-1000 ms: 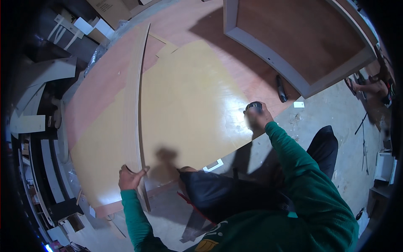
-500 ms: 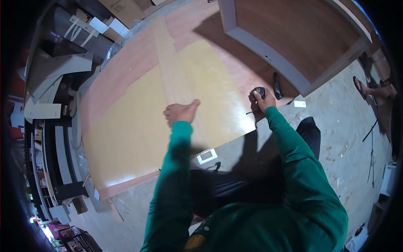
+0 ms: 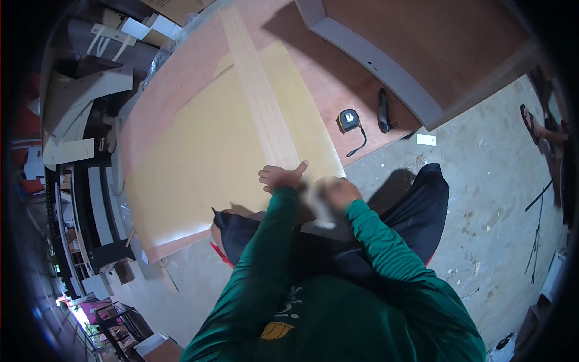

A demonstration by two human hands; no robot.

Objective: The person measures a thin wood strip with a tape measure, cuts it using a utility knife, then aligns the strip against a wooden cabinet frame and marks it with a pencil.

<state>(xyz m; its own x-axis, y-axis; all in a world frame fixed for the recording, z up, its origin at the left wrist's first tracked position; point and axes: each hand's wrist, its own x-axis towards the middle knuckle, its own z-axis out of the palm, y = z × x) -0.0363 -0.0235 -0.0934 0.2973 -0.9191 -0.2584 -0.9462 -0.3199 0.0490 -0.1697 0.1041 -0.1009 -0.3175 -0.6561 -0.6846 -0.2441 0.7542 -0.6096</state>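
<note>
A long, narrow pale wood strip [image 3: 256,78] lies across a yellowish sheet [image 3: 193,169], which rests on a larger reddish board [image 3: 158,96]. My left hand [image 3: 283,177] presses on the strip's near end, thumb and fingers spread to either side. Just right of it, my right hand [image 3: 339,194] is smeared by motion over the sheet's near edge, and its fingers cannot be made out. A dark tape measure [image 3: 348,119] with a black wrist strap sits on the reddish board, apart from both hands. Beside it lies a black-handled tool [image 3: 383,110], perhaps a cutter.
An open wooden box-like frame [image 3: 386,72] with pale edges stands at the far right. Panels [image 3: 90,90] and cartons [image 3: 154,30] crowd the left. A white card [image 3: 426,140] is on the concrete floor [image 3: 476,199], and another person's foot [image 3: 546,133] shows at right.
My right hand has let go of the tape measure and moved left and nearer to my body. My left hand has slid down to the strip's near end. My knees have shifted.
</note>
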